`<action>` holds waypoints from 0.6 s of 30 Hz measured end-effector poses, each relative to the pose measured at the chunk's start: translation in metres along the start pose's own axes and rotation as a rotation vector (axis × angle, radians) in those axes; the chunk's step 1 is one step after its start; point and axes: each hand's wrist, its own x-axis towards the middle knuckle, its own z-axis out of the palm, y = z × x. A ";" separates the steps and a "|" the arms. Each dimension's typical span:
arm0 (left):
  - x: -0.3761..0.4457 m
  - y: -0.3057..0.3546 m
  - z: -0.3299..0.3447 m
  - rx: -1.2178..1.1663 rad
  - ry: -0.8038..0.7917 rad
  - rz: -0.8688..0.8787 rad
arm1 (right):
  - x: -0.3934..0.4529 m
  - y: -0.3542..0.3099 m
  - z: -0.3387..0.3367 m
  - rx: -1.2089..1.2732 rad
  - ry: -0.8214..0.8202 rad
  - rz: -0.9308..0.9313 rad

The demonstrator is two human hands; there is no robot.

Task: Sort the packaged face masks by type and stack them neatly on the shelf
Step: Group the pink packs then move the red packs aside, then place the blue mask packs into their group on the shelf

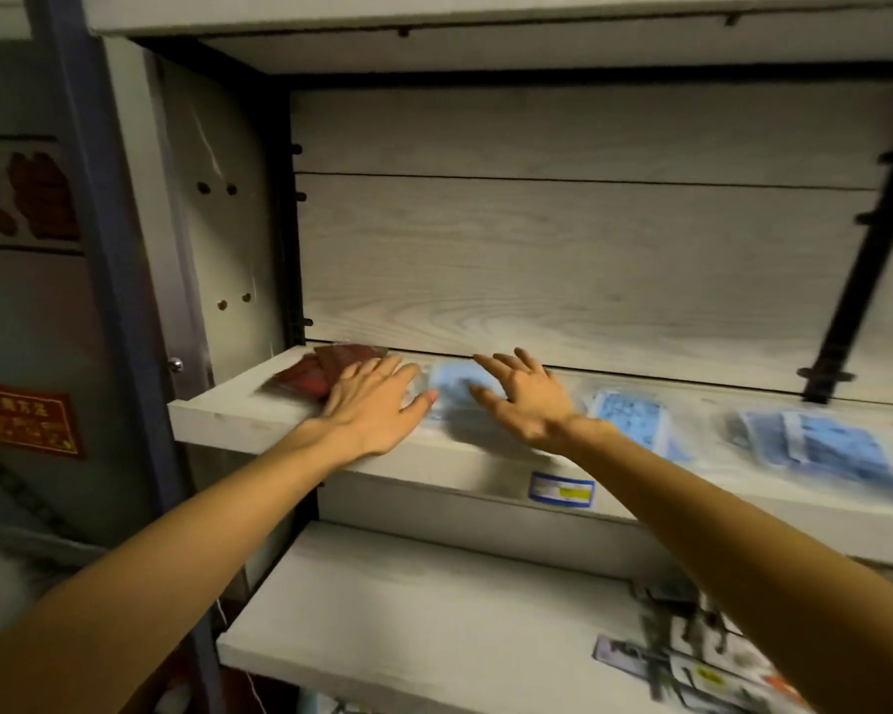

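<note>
1. The left hand (369, 407) is lying palm down, fingers straight and together, thumb pointing right.
2. The right hand (524, 399) is hovering, fingers spread and slightly bent.
3. Both bare forearms are reaching forward, converging.

Two hands: left (369, 407), right (524, 399). Two shelves: upper (259, 420), lower (408, 610). Upper shelf: one red pack pile (320, 371), number within indistinct; three groups of blue packs (455, 386) (632, 417) (820, 445). One label (561, 489). Lower shelf: blurred packets (692, 657), uncountable.
</note>
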 end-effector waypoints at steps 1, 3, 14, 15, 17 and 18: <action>-0.008 0.019 -0.003 0.006 -0.001 0.008 | -0.020 0.010 -0.011 -0.028 -0.002 0.002; -0.024 0.061 -0.008 0.008 0.019 0.033 | -0.064 0.033 -0.032 -0.098 0.001 0.004; -0.093 0.318 -0.004 0.081 0.110 0.488 | -0.297 0.193 -0.161 -0.376 -0.009 0.140; -0.093 0.341 -0.004 0.069 0.106 0.527 | -0.315 0.208 -0.173 -0.378 -0.001 0.177; -0.091 0.381 -0.004 0.027 0.115 0.599 | -0.345 0.234 -0.190 -0.378 0.017 0.233; -0.090 0.404 -0.004 0.002 0.124 0.642 | -0.362 0.249 -0.198 -0.395 0.022 0.263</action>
